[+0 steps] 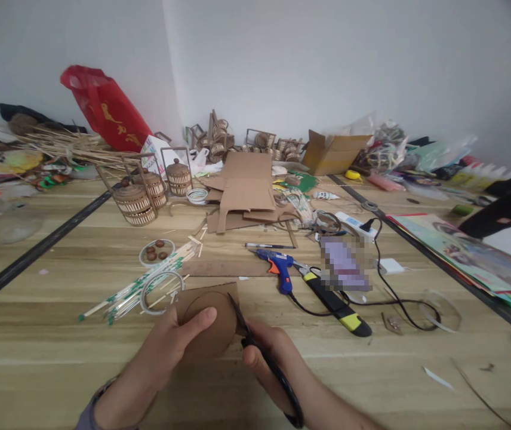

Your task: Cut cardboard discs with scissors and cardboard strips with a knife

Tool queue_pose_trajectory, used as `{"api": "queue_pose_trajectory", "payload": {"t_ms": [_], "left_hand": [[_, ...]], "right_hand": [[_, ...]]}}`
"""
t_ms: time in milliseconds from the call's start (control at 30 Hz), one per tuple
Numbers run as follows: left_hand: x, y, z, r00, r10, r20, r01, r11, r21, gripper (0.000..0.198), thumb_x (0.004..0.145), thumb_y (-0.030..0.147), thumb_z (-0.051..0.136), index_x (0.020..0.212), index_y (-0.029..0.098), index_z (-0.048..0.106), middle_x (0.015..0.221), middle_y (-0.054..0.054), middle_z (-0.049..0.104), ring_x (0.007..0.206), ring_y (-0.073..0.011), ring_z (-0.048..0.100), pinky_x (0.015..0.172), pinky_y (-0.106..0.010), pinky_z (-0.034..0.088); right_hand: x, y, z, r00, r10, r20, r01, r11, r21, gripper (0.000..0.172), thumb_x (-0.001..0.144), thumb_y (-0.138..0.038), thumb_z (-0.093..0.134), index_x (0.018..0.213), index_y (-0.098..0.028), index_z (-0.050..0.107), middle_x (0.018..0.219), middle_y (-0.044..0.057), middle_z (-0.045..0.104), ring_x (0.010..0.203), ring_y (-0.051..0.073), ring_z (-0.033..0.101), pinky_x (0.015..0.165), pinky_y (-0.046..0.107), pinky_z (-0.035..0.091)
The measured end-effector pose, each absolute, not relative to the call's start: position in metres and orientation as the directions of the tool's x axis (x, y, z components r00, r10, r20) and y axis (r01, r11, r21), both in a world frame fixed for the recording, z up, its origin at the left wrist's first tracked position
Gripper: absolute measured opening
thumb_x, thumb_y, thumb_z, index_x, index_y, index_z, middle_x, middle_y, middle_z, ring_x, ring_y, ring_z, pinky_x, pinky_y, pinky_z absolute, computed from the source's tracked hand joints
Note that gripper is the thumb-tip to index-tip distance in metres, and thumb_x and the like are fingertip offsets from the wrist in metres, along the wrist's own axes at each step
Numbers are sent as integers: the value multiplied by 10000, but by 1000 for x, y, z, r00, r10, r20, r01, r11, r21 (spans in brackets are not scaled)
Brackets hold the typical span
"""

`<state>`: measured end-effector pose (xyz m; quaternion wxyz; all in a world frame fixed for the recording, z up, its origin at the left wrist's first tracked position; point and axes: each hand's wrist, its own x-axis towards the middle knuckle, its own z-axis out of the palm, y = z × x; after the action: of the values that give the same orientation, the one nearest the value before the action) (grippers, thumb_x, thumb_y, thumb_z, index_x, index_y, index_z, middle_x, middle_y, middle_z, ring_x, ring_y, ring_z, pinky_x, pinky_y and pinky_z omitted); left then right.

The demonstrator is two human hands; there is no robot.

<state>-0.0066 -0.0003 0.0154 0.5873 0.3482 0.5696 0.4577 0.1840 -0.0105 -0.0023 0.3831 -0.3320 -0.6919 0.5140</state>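
A piece of brown cardboard (213,337) with a circle drawn on it is gripped by my left hand (172,340), thumb pressed flat on top. My right hand (277,358) holds black-handled scissors (249,331), whose blades lie at the cardboard's right edge beside the drawn line. Just beyond my left hand sits a pale ring (143,295) by wrapped bamboo sticks (125,295). Ahead of my right hand lie a blue glue gun (280,266) and a black-and-yellow utility knife (338,304).
Small bamboo baskets (134,206) stand at left, near a dish of brown beads (157,252). Cardboard sheets (246,185) are stacked in the middle. A power strip (354,226) with a black cord (392,286) lies at right. An open box (334,156) and red bag (107,113) are at the back.
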Motion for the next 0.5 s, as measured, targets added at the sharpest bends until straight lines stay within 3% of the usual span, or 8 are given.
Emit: {"api": "queue_pose_trajectory", "payload": {"t_ms": [267, 500], "left_hand": [[-7, -2, 17, -56, 912, -405, -176, 390, 904, 375, 640, 432, 843, 918, 194, 761, 929, -96, 814, 1079, -372, 714, 905, -439, 583], [-10, 0, 15, -9, 917, -399, -188, 390, 901, 422, 636, 439, 851, 961, 192, 745, 969, -92, 812, 1112, -370, 699, 900, -428, 588]], "right_hand": [[184, -10, -3, -485, 852, 196, 52, 252, -966, 701, 902, -761, 452, 1238, -200, 706, 774, 29, 654, 683, 197, 568, 785, 316, 519], [185, -9, -5, -505, 842, 192, 45, 247, -968, 719, 908, -761, 443, 1240, -176, 696, 910, 57, 709, 799, 214, 614, 736, 280, 499]]}}
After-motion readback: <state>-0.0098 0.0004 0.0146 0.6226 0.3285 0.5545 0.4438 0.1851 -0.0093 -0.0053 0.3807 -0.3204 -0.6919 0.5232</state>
